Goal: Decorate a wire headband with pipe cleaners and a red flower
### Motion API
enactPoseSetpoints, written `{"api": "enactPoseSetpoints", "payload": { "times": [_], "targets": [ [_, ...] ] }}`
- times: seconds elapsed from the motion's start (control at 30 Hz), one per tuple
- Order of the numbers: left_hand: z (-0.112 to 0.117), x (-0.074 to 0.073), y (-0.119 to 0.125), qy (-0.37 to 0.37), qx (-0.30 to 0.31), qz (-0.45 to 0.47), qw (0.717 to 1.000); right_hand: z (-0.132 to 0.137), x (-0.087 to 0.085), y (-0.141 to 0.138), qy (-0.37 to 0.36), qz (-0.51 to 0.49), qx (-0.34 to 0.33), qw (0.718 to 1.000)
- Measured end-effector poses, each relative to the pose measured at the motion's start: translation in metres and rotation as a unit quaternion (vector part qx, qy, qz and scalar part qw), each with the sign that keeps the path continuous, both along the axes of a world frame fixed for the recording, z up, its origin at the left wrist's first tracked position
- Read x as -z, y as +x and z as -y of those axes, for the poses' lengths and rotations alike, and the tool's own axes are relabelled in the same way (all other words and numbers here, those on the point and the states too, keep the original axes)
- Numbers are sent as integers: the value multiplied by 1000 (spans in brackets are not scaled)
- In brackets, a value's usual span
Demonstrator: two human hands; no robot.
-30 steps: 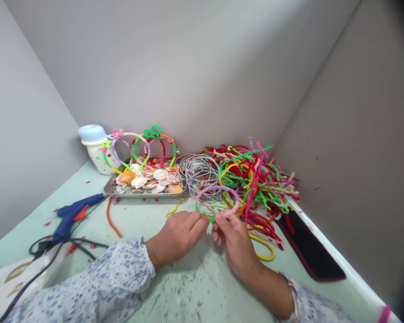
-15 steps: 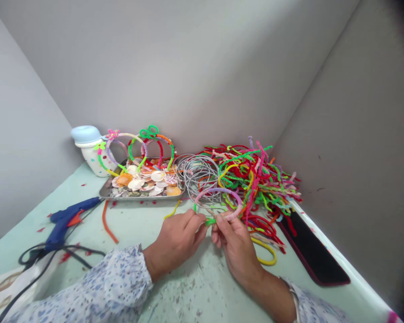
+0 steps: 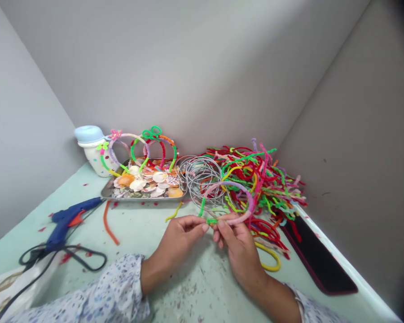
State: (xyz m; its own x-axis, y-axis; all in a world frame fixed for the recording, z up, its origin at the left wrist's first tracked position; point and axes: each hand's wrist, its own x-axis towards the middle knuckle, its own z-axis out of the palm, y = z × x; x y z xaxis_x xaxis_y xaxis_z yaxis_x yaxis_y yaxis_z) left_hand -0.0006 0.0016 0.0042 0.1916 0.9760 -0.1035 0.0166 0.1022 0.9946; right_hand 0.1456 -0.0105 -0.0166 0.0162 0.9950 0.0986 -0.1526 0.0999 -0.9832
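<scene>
Right of the tray (image 3: 143,198), left hand (image 3: 180,235) and right hand (image 3: 237,244) pinch the headband (image 3: 236,185); its pink-purple-green arch stands upright, ends downward.

A handicraft work-booth: plain grey partition walls (image 3: 188,67) close in a pale green table (image 3: 138,229) bearing a glue gun (image 3: 69,218) near left, a tray (image 3: 138,197) of shells far left, and wire hoops (image 3: 202,177) and heaped pipe cleaners (image 3: 262,179) far right

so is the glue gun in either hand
No, the glue gun lies on the table, apart from the left hand and right hand, which hold a wrapped hoop.
</scene>
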Motion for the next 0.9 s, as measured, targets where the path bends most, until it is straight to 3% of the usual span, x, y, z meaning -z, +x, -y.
{"api": "enactPoseSetpoints", "payload": {
  "times": [0.23,0.4,0.53,0.7,0.9],
  "targets": [
    [1,2,-1,-27,-17,14,999,0,2,1,-12,21,-14,1000],
    [1,5,0,8,-28,-8,1000,0,0,-1,-38,4,-12,999],
    [4,9,-1,111,-30,-70,991,-2,3,0,-56,-8,-15,998],
    [10,8,-3,297,-42,-155,941,-2,7,1,-57,-34,-34,997],
    [9,10,-5,385,-21,-209,899,-3,10,1,-64,-67,-43,995]
  ]
}}
